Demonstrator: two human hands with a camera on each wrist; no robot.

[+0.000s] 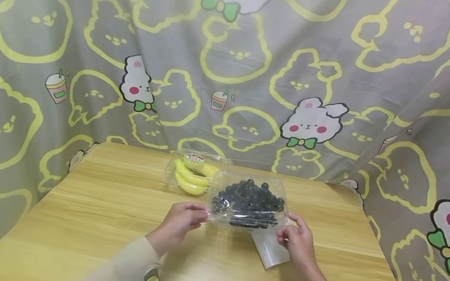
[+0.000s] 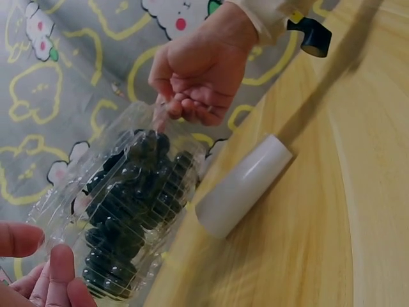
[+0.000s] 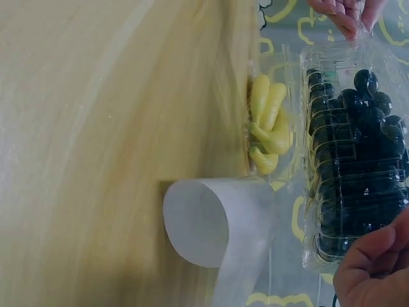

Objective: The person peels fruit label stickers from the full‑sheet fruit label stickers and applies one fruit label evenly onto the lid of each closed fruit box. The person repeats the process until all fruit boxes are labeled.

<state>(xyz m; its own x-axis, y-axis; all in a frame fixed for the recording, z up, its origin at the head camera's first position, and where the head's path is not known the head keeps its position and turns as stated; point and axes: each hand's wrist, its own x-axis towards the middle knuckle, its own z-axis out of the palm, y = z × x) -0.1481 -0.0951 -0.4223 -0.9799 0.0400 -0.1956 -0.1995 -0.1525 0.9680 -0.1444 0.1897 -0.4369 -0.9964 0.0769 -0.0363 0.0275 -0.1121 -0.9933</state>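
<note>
A clear plastic clamshell box (image 1: 225, 178) full of dark grapes (image 1: 251, 198) is held up above the table between both hands. My left hand (image 1: 182, 223) pinches its left front corner between thumb and fingers. At the right front corner, my right hand (image 1: 301, 242) pinches the edge in the same way. In the right wrist view the ribbed side of the box shows, with the grapes (image 3: 358, 160) heaped against it. Under the box lies a roll of white sheet (image 2: 243, 185), partly hidden by it in the head view.
A second clear box (image 1: 169, 176) with yellow bananas (image 1: 191, 181) and a round label stands at the back of the wooden table (image 1: 102, 219). A patterned grey curtain (image 1: 247, 64) hangs round the table's back and sides.
</note>
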